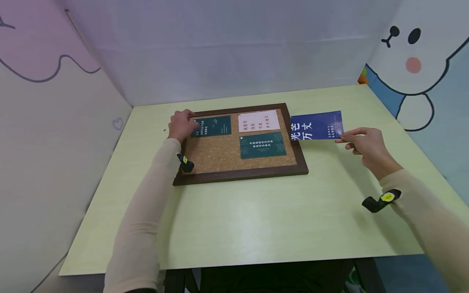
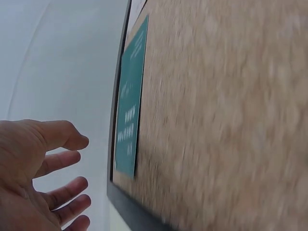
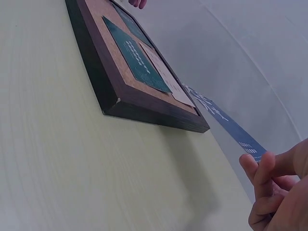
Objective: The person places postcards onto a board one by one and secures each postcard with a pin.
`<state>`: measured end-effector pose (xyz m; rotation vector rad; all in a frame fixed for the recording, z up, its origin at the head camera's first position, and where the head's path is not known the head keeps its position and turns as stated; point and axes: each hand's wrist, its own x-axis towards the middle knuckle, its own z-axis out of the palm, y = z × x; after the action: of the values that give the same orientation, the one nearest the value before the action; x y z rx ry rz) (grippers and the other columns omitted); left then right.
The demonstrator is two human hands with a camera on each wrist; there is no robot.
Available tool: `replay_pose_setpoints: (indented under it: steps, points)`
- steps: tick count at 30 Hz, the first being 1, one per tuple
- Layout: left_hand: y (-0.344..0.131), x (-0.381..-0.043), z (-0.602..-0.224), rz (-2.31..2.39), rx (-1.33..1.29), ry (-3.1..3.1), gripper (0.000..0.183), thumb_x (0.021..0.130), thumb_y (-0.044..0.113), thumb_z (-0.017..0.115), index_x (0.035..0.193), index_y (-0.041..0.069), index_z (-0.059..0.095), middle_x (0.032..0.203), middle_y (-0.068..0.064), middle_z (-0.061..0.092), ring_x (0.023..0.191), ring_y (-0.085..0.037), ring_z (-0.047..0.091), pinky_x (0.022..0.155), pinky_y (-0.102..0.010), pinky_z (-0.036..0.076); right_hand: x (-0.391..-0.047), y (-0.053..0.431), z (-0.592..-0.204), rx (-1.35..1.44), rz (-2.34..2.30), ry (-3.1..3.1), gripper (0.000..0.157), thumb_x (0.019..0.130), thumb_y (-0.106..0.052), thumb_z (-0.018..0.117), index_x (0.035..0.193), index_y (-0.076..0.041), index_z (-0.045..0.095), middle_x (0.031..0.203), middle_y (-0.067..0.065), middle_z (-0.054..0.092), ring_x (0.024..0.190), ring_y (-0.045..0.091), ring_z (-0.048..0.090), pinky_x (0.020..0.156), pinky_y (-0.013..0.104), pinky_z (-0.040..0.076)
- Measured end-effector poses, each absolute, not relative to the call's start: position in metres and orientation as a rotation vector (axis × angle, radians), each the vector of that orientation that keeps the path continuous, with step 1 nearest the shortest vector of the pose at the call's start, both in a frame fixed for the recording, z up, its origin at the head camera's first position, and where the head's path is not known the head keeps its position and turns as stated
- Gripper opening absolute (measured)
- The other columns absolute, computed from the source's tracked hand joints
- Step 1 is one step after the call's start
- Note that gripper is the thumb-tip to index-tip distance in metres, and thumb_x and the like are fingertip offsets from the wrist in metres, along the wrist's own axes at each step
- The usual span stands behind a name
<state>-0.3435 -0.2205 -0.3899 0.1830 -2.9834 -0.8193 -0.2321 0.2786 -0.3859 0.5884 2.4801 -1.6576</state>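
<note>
A cork board (image 1: 216, 154) in a dark brown frame lies on the table. Two dark green cards, one at the upper left (image 1: 216, 126) and one at the lower right (image 1: 263, 145), rest on the cork, with a pale pink card (image 1: 258, 121) above the second. At the board's upper left corner is my left hand (image 1: 181, 125); the left wrist view shows its fingers (image 2: 72, 190) loosely bent and apart, with nothing between them. My right hand (image 1: 370, 146) pinches a blue card (image 1: 318, 125) with white lettering by its lower right corner, raised beside the board's right edge.
The pale yellow table (image 1: 242, 224) extends around the board on all sides. A white sheet-like wall (image 1: 227, 61) rises behind it, and panels with cartoon drawings stand at left and right. Dark wrist cameras (image 1: 381, 200) are strapped to both sleeves.
</note>
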Motion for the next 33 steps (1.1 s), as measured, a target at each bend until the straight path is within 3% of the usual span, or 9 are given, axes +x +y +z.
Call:
replay_pose_setpoints:
  steps: [13, 27, 33]
  points:
    - [-0.29, -0.332, -0.391, -0.827, 0.319, -2.956, 0.04, 0.085, 0.024, 0.055, 0.122, 0.008, 0.052, 0.125, -0.019, 0.044, 0.117, -0.04, 0.034, 0.089, -0.053, 0.032, -0.24, 0.232, -0.391, 0.434, -1.762, 2.44, 0.034, 0.088, -0.03, 0.058, 0.108, -0.004, 0.053, 0.075, -0.012, 0.068, 0.059, 0.012, 0.054, 0.054, 0.026, 0.035]
    - [-0.328, -0.32, -0.398, -0.807, 0.405, -3.039, 0.047, 0.085, 0.024, 0.055, 0.129, 0.01, 0.044, 0.135, -0.026, 0.027, 0.119, -0.045, 0.027, 0.083, -0.053, 0.036, -0.246, 0.175, -0.396, 0.38, -1.835, 2.335, 0.025, 0.088, -0.021, 0.058, 0.105, -0.002, 0.058, 0.089, 0.008, 0.068, 0.055, 0.012, 0.053, 0.051, 0.025, 0.033]
    - [-0.335, -0.313, -0.395, -0.788, 0.437, -3.034, 0.046, 0.086, 0.022, 0.054, 0.128, 0.009, 0.044, 0.127, -0.022, 0.038, 0.115, -0.042, 0.032, 0.083, -0.052, 0.036, -0.247, 0.151, -0.396, 0.346, -1.848, 2.291, 0.022, 0.089, -0.018, 0.058, 0.104, -0.002, 0.058, 0.089, 0.009, 0.069, 0.053, 0.011, 0.055, 0.053, 0.025, 0.037]
